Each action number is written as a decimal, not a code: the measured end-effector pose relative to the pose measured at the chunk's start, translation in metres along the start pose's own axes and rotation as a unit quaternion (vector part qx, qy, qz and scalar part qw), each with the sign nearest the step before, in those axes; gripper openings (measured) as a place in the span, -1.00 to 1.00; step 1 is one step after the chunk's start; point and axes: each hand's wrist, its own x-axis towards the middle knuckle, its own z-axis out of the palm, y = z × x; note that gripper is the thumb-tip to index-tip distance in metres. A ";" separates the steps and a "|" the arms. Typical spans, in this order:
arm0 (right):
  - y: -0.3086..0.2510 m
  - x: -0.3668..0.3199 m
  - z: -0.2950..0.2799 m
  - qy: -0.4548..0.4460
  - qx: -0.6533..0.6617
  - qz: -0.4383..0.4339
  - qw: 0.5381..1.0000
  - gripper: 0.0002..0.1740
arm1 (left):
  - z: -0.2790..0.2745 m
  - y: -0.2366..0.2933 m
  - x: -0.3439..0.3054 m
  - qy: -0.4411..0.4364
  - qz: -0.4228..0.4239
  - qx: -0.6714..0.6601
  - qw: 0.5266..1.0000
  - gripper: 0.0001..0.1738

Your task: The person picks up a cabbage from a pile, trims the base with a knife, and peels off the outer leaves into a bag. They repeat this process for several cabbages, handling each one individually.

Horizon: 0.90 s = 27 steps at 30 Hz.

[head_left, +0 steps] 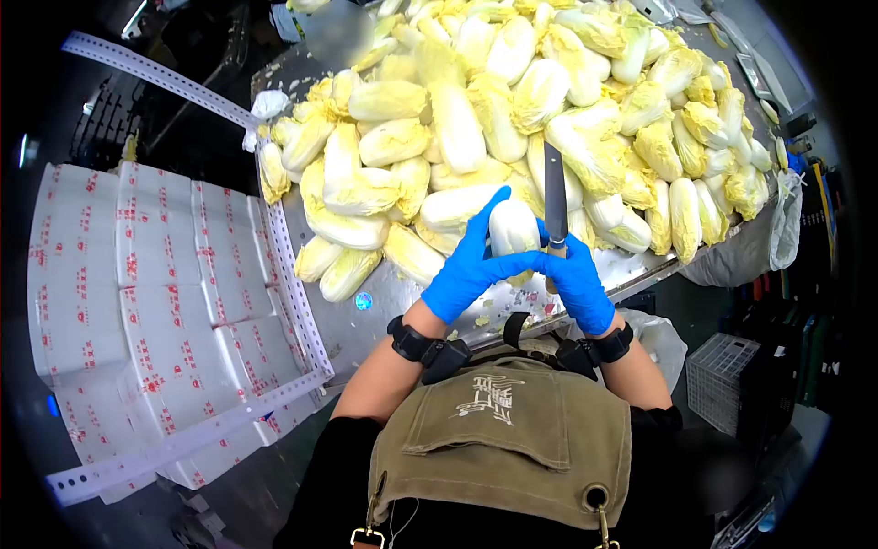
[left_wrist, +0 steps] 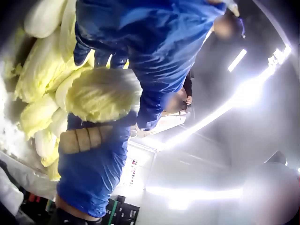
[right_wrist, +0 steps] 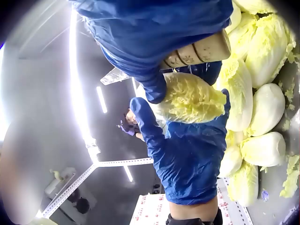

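In the head view a napa cabbage [head_left: 513, 229] is held above the front edge of the pile, its white base up. My blue-gloved left hand [head_left: 462, 279] grips it, fingers along one side and thumb across the near side. My right hand [head_left: 582, 289], gloved too, holds a knife [head_left: 555, 188] with its blade pointing away from me. The knife's banded wooden handle [right_wrist: 204, 50] crosses the palm in the right wrist view. There, the right thumb presses on the cabbage [right_wrist: 192, 98] beside the left hand [right_wrist: 187, 150].
Many napa cabbages [head_left: 476, 119] are heaped on a metal table [head_left: 352, 320]. White boxes with red print [head_left: 155, 274] are stacked on the left behind a perforated metal frame [head_left: 297, 302]. A grey crate [head_left: 722, 380] and plastic bags [head_left: 654, 343] are at the right.
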 end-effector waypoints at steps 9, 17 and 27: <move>0.007 -0.010 -0.033 -0.052 -0.030 -0.020 0.998 -0.54 | 0.019 -0.008 -0.010 -0.013 -0.056 0.062 0.996 -0.33; 0.041 -0.015 -0.046 -0.034 -0.007 -0.054 0.998 -0.58 | 0.027 -0.063 -0.013 0.066 0.072 0.257 0.961 -0.23; 0.036 -0.025 -0.050 -0.131 -0.009 -0.011 0.991 -0.45 | 0.048 -0.029 -0.037 0.034 -0.088 0.091 0.991 -0.35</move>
